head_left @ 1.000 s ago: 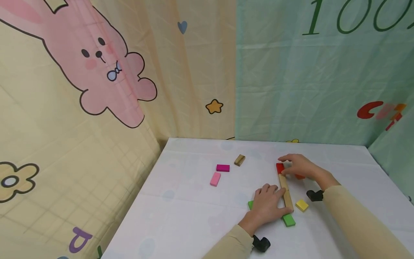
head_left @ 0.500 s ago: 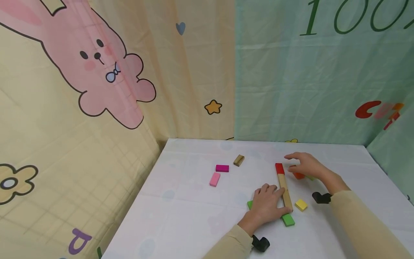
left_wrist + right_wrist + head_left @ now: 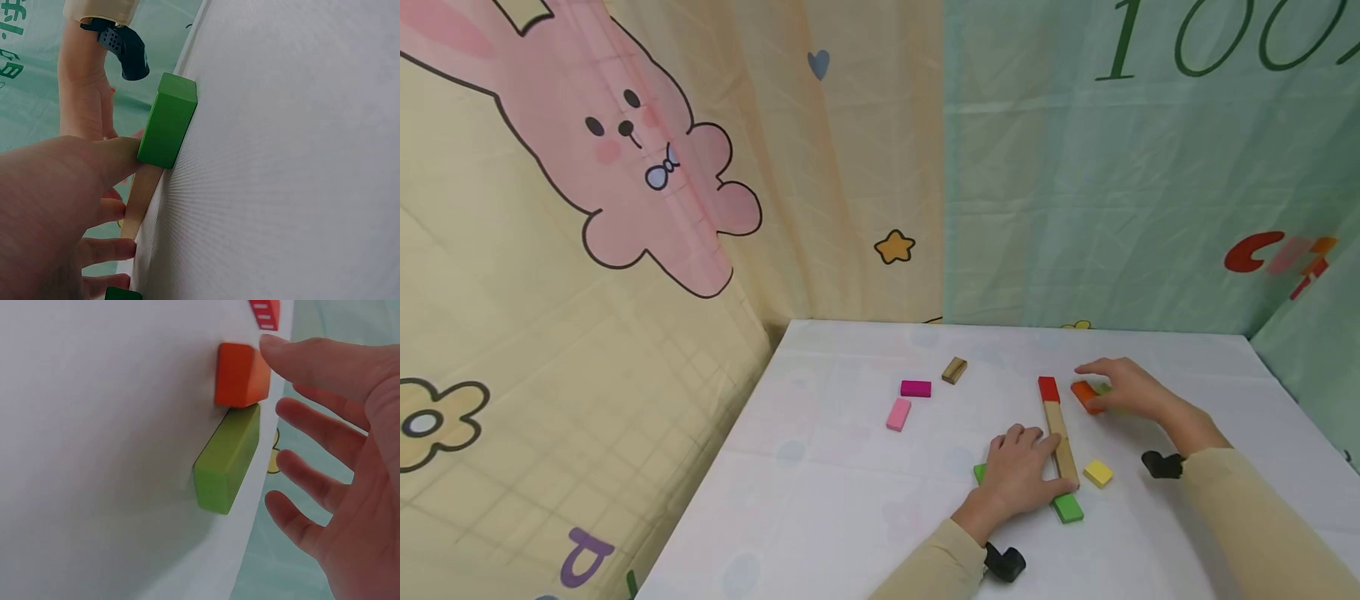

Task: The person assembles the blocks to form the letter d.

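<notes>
My left hand (image 3: 1018,471) rests by a row of natural wood blocks (image 3: 1062,446), fingers spread, thumb and index finger at its side. A red block (image 3: 1048,389) sits at the far end of the row, a green block (image 3: 1067,508) at the near end. In the left wrist view my thumb lies against the green block (image 3: 169,119). Another green block (image 3: 980,473) is mostly hidden behind this hand. My right hand (image 3: 1131,388) is over an orange block (image 3: 1084,397), fingers apart. In the right wrist view the thumb tip overlaps the orange block (image 3: 240,375), beside a light green block (image 3: 228,459).
A yellow block (image 3: 1098,473) lies right of the wood row. Off to the left are a magenta block (image 3: 916,389), a pink block (image 3: 898,414) and a brown wood block (image 3: 954,371). The white table (image 3: 820,500) ends at patterned curtains (image 3: 865,167).
My right hand has moved away from the red block, to the right, and is now over the orange block. The left hand stays by the wood row.
</notes>
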### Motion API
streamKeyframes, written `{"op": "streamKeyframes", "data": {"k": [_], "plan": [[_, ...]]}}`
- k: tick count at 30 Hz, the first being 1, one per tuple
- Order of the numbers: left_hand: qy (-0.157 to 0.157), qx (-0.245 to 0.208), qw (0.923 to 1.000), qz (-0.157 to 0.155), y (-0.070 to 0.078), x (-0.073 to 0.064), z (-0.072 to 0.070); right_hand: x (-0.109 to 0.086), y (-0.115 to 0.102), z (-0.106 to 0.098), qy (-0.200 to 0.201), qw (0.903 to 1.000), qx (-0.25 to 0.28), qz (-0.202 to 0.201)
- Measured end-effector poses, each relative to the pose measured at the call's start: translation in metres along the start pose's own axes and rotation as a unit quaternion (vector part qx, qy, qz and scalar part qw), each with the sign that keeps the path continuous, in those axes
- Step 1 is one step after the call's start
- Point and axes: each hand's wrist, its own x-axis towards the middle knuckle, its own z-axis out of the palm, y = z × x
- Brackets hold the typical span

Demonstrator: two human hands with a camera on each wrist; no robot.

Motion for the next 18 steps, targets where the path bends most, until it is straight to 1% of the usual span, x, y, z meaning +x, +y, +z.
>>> {"op": "streamKeyframes", "data": {"k": [4, 9, 12, 18], "plan": [[0.002, -0.001, 1.0000, 0.002, 0.0000, 0.0024, -0.0010, -0.0013, 0.0037, 0.0009, -0.014, 0.9996, -0.025, 0.004], [0.002, -0.002, 1.0000, 0.007, 0.0003, 0.0051, -0.0014, -0.0012, 0.0044, 0.0002, -0.028, 0.9988, -0.032, 0.025], [0.003, -0.002, 1.0000, 0.009, 0.0003, 0.0062, -0.0012, 0.0008, 0.0049, -0.0007, -0.028, 0.9982, -0.042, 0.031], [0.001, -0.007, 1.0000, 0.001, -0.0012, 0.0028, 0.0025, 0.0063, 0.0027, -0.0003, -0.037, 0.9976, -0.056, 0.016]]}}
